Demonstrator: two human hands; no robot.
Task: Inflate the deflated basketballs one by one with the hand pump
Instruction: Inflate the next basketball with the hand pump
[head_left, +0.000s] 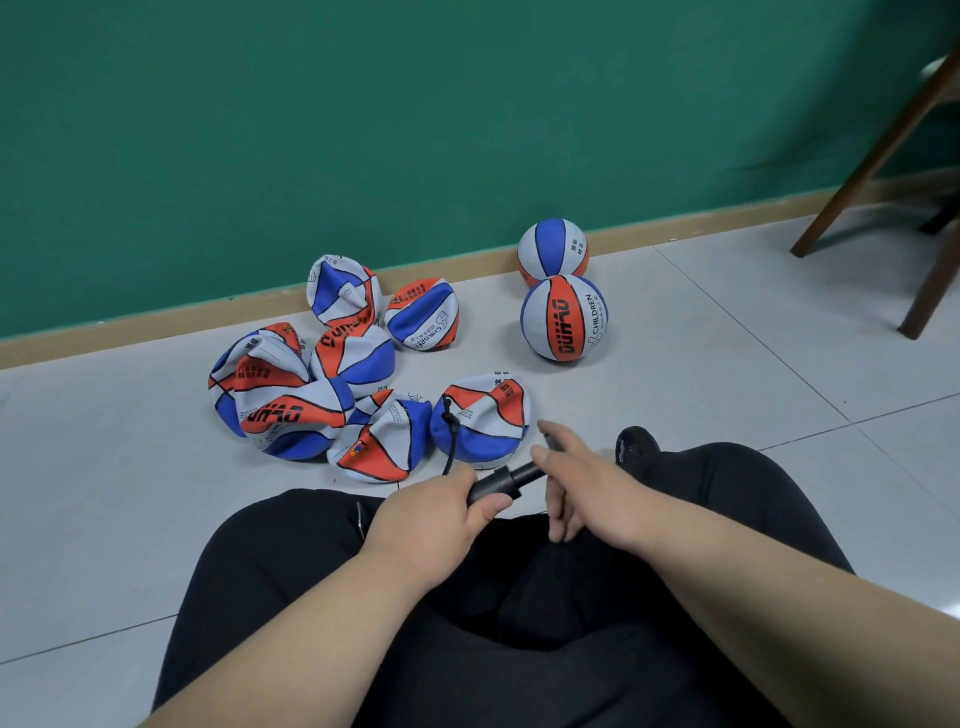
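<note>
grip: your left grip (436, 501) wraps the pump (501, 480) barrel, right grip (582, 478) pinches its handle end | pump axis: low-left to up-right | hose (450, 441) runs up to deflated ball (485, 418), on floor (675, 395) just ahead, nearer left grip | next: stroke along that axis

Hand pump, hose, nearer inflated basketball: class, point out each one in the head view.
Hand pump (493, 486): head view, middle of its black barrel.
Hose (450, 441): head view, midway along the thin black tube.
Nearer inflated basketball (569, 322): head view, its orange centre panel.
</note>
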